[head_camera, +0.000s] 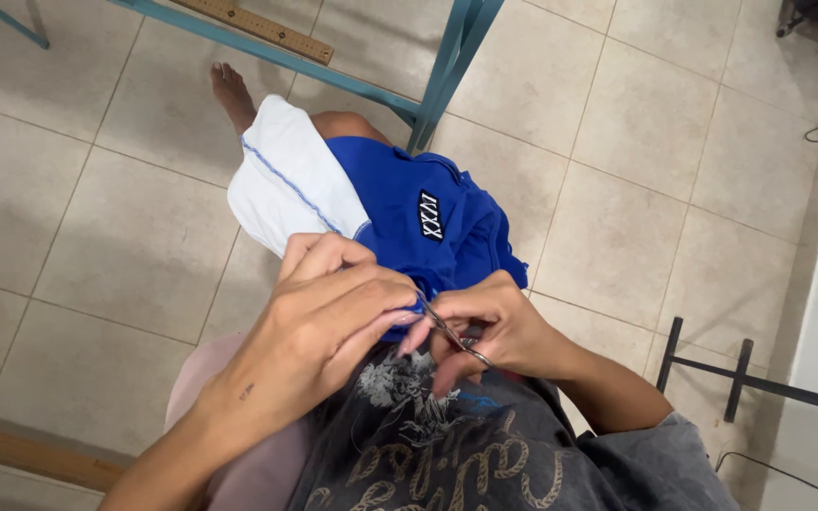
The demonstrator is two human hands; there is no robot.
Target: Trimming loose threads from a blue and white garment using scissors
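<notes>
left hand pinching blue garment edge | right hand gripping small snips at seam | trimming underway, extent done unclear

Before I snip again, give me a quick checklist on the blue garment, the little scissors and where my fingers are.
1. Left hand pinches the blue garment at the working spot: ok.
2. Right hand holds the small scissors firmly: ok.
3. Scissor tips point at the pinched fabric: ok.
4. Left fingertips clear of the blades: not ok, they sit right beside the tips.
5. Thread or seam to be cut visible: cannot tell, the fingers hide it.
6. White fabric piece lies away from the blades: ok.
</notes>
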